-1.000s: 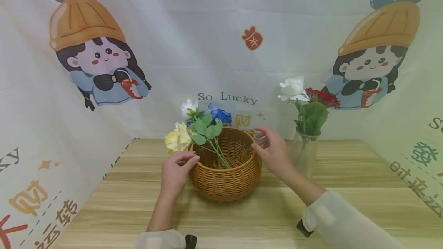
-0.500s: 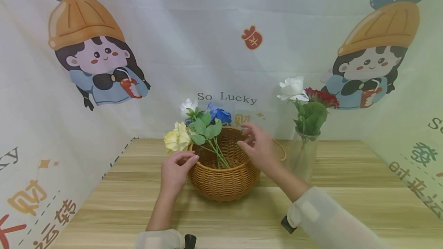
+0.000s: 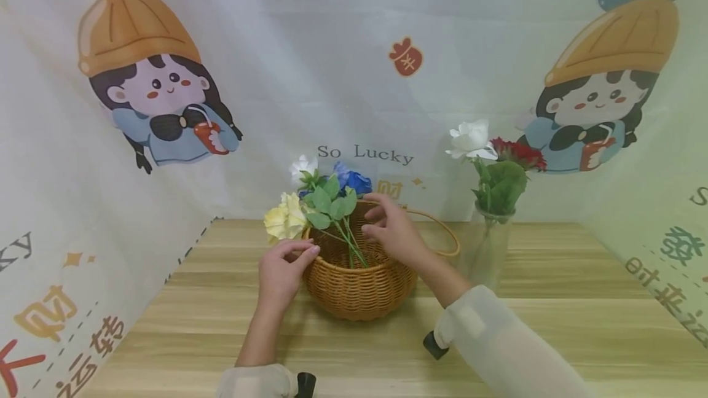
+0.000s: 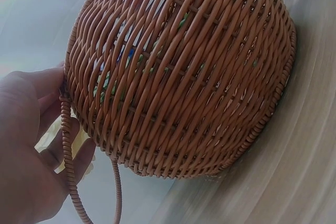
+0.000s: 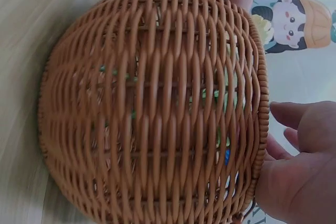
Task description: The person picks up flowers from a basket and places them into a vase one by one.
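A brown wicker basket (image 3: 362, 296) stands on the table with its stems and leaves (image 3: 332, 201) leaning to the left. At the left rim my left hand (image 3: 279, 272) pinches the edge between thumb and fingers. The left wrist view has the thumb (image 4: 50, 81) at the rim beside a thin wicker handle (image 4: 71, 166). Over the opening, my right hand (image 3: 395, 235) reaches in from the right with loosely bent fingers, close to the leaves, holding nothing. Yellow (image 3: 284, 218), white (image 3: 303, 169) and blue flowers (image 3: 356, 182) hang over the rim.
A clear vase (image 3: 489, 257) with a white rose (image 3: 470, 139) and a red flower (image 3: 520, 153) stands right of the basket. Another handle loop (image 3: 456, 241) sticks out toward it. A printed cloth (image 3: 343, 78) hangs behind the wooden table (image 3: 553, 324).
My right hand has moved left from the basket's right rim to over its opening, uncovering the right handle loop. The left hand stays at the left rim.
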The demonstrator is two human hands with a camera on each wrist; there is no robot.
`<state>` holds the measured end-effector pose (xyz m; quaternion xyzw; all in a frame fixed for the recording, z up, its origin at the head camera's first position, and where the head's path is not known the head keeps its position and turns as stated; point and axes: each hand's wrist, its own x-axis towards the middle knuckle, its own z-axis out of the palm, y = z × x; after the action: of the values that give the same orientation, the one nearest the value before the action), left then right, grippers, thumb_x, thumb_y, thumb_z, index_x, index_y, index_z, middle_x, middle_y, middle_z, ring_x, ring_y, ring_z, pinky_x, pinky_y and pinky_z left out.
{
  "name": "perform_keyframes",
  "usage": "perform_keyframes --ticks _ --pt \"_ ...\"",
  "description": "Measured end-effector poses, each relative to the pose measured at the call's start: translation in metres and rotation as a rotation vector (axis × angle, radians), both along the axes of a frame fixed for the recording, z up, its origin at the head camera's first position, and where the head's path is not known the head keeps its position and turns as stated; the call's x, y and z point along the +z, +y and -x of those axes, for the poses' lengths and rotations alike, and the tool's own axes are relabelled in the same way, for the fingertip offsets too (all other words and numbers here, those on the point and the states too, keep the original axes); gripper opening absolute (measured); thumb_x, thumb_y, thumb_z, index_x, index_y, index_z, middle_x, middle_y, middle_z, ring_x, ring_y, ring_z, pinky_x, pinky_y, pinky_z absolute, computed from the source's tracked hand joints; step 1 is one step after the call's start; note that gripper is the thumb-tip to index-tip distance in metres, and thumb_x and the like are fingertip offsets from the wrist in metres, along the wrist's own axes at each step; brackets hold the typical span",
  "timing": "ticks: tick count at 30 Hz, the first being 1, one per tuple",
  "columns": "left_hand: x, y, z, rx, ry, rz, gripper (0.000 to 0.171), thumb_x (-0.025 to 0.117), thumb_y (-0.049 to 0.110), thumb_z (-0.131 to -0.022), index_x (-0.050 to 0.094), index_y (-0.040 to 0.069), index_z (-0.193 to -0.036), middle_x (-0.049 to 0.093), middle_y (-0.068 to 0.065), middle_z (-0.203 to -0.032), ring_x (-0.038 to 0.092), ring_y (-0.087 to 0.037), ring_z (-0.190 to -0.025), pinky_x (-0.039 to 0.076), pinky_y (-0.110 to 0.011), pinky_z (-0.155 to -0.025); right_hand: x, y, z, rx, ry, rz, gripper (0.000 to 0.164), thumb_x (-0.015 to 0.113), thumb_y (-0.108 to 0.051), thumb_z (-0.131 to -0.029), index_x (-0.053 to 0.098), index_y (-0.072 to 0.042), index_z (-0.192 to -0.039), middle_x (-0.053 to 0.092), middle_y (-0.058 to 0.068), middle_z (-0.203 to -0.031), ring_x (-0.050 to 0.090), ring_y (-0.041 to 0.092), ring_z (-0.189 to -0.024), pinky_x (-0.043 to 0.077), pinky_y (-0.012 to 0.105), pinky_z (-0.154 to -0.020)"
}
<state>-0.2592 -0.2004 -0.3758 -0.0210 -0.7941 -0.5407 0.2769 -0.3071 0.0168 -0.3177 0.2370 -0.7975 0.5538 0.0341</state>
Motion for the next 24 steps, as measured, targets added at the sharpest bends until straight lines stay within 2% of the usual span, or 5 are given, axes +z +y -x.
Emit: perform_keyframes --ticks 4,7,11,16,24 --pt "-0.001 0.002 0.001 -0.01 0.01 -0.004 0.01 0.08 0.011 -0.081 0.076 0.005 -0.088 0.072 -0.009 -0.101 0.06 -0.017 -0.079 0.048 -0.022 -0.068 0.001 -0.003 0.006 0.034 -0.067 0.005 0.056 0.062 0.004 -0.092 0.043 -0.007 -0.144 0.056 0.022 -0.114 0.063 0.031 -0.089 0.058 0.042 -0.076" --pt "-0.001 0.002 0.001 -0.005 0.016 0.0 0.009 0.08 0.011 -0.081 0.076 0.005 -0.088 0.072 -0.007 -0.1 0.06 -0.017 -0.081 0.048 -0.021 -0.068 0.002 -0.003 0.012 0.081 -0.165 0.044 0.059 0.061 0.006 -0.092 0.039 -0.006 -0.146 0.053 0.026 -0.117 0.062 0.039 -0.097 0.055 0.049 -0.081" --pt "0.001 0.003 0.001 -0.006 0.019 0.005 0.01 0.08 0.011 -0.081 0.076 0.004 -0.087 0.072 -0.007 -0.1 0.061 -0.017 -0.082 0.048 -0.02 -0.068 0.003 -0.003 0.017 0.125 -0.276 0.052 0.06 0.06 0.008 -0.092 0.038 -0.006 -0.146 0.052 0.028 -0.118 0.061 0.041 -0.1 0.055 0.047 -0.082" --pt "0.001 0.003 0.001 -0.004 0.016 0.017 0.01 0.08 0.012 -0.081 0.076 0.005 -0.087 0.072 -0.007 -0.101 0.06 -0.016 -0.081 0.047 -0.02 -0.068 0.004 -0.003 0.018 0.155 -0.304 -0.024 0.06 0.062 0.006 -0.091 0.039 -0.005 -0.145 0.056 0.021 -0.114 0.063 0.035 -0.097 0.056 0.044 -0.081" --pt "0.001 0.003 0.001 -0.01 0.007 0.02 0.01 0.08 0.013 -0.082 0.076 0.006 -0.088 0.072 -0.005 -0.102 0.06 -0.018 -0.081 0.047 -0.022 -0.069 0.004 -0.001 0.021 0.234 -0.365 -0.104 0.059 0.059 0.007 -0.092 0.038 -0.004 -0.147 0.055 0.027 -0.122 0.062 0.037 -0.103 0.055 0.046 -0.085"
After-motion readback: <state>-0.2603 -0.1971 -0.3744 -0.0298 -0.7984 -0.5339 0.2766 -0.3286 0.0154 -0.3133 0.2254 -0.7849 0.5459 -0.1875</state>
